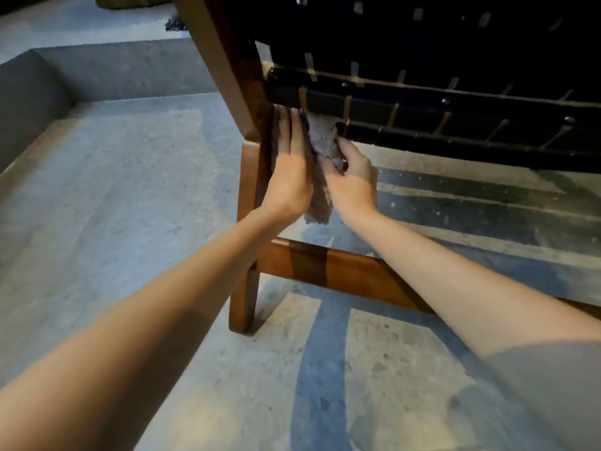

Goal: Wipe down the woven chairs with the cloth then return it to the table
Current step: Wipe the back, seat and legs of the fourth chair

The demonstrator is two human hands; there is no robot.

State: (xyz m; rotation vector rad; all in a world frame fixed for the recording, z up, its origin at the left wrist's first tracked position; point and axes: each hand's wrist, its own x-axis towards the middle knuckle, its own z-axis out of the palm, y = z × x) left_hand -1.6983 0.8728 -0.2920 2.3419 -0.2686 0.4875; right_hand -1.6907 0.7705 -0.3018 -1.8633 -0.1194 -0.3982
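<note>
**Entry: wiping step, rear lower corner of woven chair (325, 265)**

- Left hand (289, 170): fingers straight and flat, pressing the cloth (320, 143) against the wooden frame (247, 190).
- Right hand (353, 177): fingers curled, gripping the bunched cloth just under the black woven straps (374, 107).
- Cloth: between my two hands and touching both. Its top sits against the lowest strap and a loose tail hangs below my palms.
- Step, as I judge it: wiping under way, at the joint of frame and weave.
- Next move calls for drawing the cloth along the straps, or down the leg (244, 288), under steady pressure.
- Return to the counter: not yet due, and the counter is out of view.
- Floor (130, 222): pale stone.
</note>
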